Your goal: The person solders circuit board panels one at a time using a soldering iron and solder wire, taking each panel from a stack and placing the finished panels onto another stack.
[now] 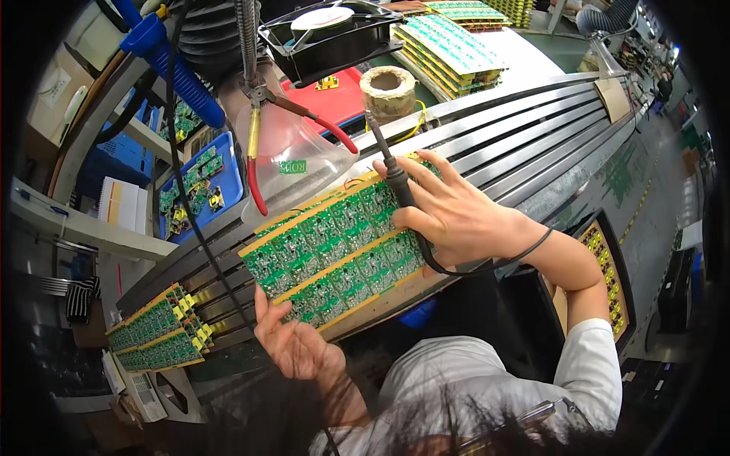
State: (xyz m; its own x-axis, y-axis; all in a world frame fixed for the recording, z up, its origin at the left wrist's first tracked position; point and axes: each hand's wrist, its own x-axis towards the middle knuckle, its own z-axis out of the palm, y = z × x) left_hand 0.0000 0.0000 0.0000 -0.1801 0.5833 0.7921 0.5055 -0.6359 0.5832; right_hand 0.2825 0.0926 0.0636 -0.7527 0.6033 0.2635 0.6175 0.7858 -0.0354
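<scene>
Above the bench slats, a green panel in two hands

Over the near part of the slats (532,128), the panel (334,245) of circuit boards slants from lower left to upper right, yellow strips running along its length. The left hand (300,346) is at its near left corner, fingers curled and gripping the edge; how far they reach beneath is hidden. At the opposite end, the right hand (465,216) has thumb and forefinger closed around an iron (397,181), with other fingers stretched over the panel. The iron's tip points away past the far edge, near a pale roll (389,105), and its black cable (498,266) curves by the wrist.

Just beyond the panel is clear plastic (304,186), with red-handled pliers (258,95) above it. Farther back are a black fan (323,19) and, to its right, a stack (456,49) of similar panels. On the left, a blue tray (238,178) holds small boards; nearer lies a second panel (152,334). At far right, beside the forearm, a dark-rimmed tray (626,292) holds rows of yellow parts.
</scene>
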